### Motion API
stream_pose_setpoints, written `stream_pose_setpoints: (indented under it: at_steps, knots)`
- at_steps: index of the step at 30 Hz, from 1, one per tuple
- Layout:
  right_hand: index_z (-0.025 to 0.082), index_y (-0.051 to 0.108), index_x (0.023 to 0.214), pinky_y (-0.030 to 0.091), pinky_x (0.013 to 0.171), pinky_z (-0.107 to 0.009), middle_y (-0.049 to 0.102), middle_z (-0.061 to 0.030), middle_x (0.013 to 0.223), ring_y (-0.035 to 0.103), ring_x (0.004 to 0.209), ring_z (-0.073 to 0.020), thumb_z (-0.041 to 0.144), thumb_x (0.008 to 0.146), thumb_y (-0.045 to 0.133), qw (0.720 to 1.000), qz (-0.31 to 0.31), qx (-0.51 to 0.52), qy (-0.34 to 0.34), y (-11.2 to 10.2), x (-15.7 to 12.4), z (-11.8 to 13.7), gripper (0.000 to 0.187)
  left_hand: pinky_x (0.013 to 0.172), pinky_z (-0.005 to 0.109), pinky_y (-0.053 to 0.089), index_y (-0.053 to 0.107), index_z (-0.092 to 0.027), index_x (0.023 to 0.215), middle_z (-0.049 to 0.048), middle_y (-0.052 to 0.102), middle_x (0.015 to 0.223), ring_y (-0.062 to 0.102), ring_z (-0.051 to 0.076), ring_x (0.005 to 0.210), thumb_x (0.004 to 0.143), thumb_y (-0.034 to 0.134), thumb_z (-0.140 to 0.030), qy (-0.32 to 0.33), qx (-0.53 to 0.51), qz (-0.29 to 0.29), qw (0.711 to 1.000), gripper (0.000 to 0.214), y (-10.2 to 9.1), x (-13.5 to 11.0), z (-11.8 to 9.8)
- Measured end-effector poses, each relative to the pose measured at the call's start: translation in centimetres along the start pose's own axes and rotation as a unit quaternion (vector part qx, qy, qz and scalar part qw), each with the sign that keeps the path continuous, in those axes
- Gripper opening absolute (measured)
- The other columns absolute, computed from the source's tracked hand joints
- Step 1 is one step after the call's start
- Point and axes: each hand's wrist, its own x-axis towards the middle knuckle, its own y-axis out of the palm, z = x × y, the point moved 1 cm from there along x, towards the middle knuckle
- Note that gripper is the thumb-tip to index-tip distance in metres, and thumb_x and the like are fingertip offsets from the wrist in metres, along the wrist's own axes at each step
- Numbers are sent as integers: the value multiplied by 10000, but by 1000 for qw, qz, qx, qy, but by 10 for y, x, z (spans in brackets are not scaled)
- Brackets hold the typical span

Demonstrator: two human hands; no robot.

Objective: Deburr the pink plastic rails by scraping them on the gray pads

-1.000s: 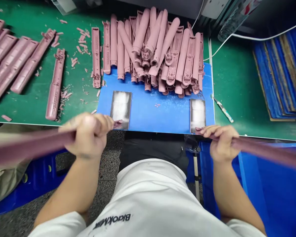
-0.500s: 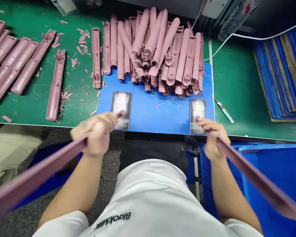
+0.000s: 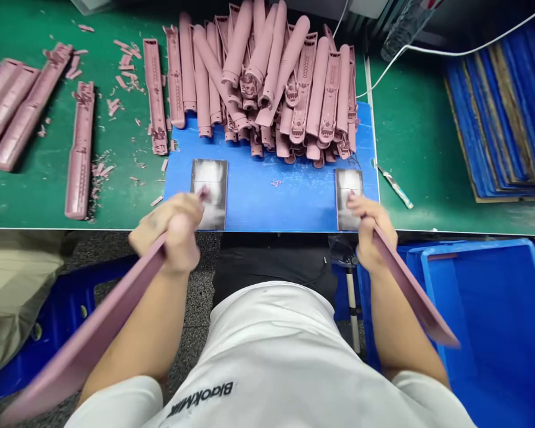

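Note:
My left hand (image 3: 172,229) is closed around a long pink plastic shell part (image 3: 102,321), whose far end trails down to the lower left. In my right hand (image 3: 377,229) is a second pink plastic shell part (image 3: 412,285), slanting down to the right. Both hands are at the table's front edge, their upper tips over two dark rectangular pads with whitened middles, a left pad (image 3: 216,202) and a right pad (image 3: 350,178). The pads lie on a blue sheet (image 3: 271,208). Behind them rises a pile of similar pink shells (image 3: 267,77). Motion blurs the hands and held parts.
More pink shells (image 3: 78,154) and scraps (image 3: 125,62) lie on the green table (image 3: 116,208) at left. A cutter knife (image 3: 396,186) lies right of the sheet. Blue boards (image 3: 494,125) stand far right; a blue bin (image 3: 494,315) sits below. Another person's leg (image 3: 18,285) shows left.
Both held shells have swung inward, their lower ends now nearer my body. The view has shifted slightly, so the table and pile appear farther left and higher. Both hands keep their hold.

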Motion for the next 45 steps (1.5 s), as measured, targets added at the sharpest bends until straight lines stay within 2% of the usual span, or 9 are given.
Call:
stream_pose_setpoints:
  at_steps: [3, 8, 12, 16, 19, 22, 29, 37, 45]
  knots:
    - [267, 674, 860, 762, 895, -517, 801, -43, 825, 850, 853, -279, 695, 1138, 717, 994, -32, 71, 80, -16, -13, 12, 513, 690, 349, 280, 429, -237, 815, 21, 385, 659, 726, 244, 890, 1188, 338, -877, 4, 54, 6, 999, 746, 4, 12, 1]
    - [281, 509, 689, 430, 373, -306, 545, 32, 505, 527, 384, -167, 629, 1092, 754, 976, -59, 57, 199, 10, 90, -32, 586, 635, 333, 239, 355, -260, 727, -30, 265, 595, 520, 147, 578, 1105, 565, -895, 107, 105, 2, 989, 768, 15, 72, -8]
    - [272, 600, 838, 688, 753, -368, 722, -21, 758, 749, 708, -193, 783, 1149, 609, 991, -123, 39, 29, 25, 106, -44, 598, 630, 364, 413, 454, -256, 672, -27, 411, 603, 449, 115, 553, 1017, 794, -781, 255, 70, 28, 964, 714, 6, 58, -5]
    - [263, 770, 999, 642, 1241, -559, 856, -91, 1151, 836, 1280, -301, 780, 1138, 655, 1000, 5, -18, -3, 8, 14, -11, 548, 741, 453, 574, 492, -235, 586, 22, 499, 592, 551, 189, 601, 959, 907, -699, 219, 109, 79, 966, 726, -30, -17, -5]
    - [288, 724, 901, 751, 804, -496, 756, -15, 760, 826, 760, -278, 661, 1106, 756, 995, -69, 72, 28, -16, -45, 20, 427, 545, 402, 523, 450, -237, 572, -18, 357, 479, 405, 157, 436, 864, 973, -720, 141, 35, 78, 986, 769, -57, -56, -17]
    - [273, 727, 907, 445, 375, -281, 547, 67, 519, 471, 360, -161, 616, 1072, 803, 981, -114, 73, 140, -31, -60, 27, 388, 353, 276, 298, 563, -234, 689, -51, 330, 438, 273, 115, 324, 855, 866, -908, 32, -11, 83, 996, 757, -65, -60, -22]
    - [355, 710, 1547, 558, 388, -268, 855, 21, 899, 700, 482, -187, 428, 950, 890, 937, -11, 168, 307, -35, -46, 13, 628, 398, 251, 523, 659, -322, 1614, -1, 826, 837, 669, 176, 434, 977, 914, -459, -139, 22, 55, 988, 700, -58, -62, -20]
    - [261, 854, 1328, 696, 654, -377, 885, -63, 1023, 845, 800, -256, 508, 873, 1019, 951, -34, 221, 213, -43, -7, 39, 543, 531, 260, 674, 856, -223, 1303, 119, 902, 1179, 896, 274, 908, 834, 957, -397, -125, -116, 64, 983, 510, -40, -52, -50]
    - [233, 706, 822, 618, 899, -370, 684, -49, 814, 726, 821, -183, 336, 1052, 746, 992, -126, 21, 18, -27, 95, -32, 254, 522, 296, 480, 874, -168, 918, 18, 643, 634, 614, 176, 560, 881, 1000, -436, 102, 259, 14, 960, 300, -51, 12, -41]
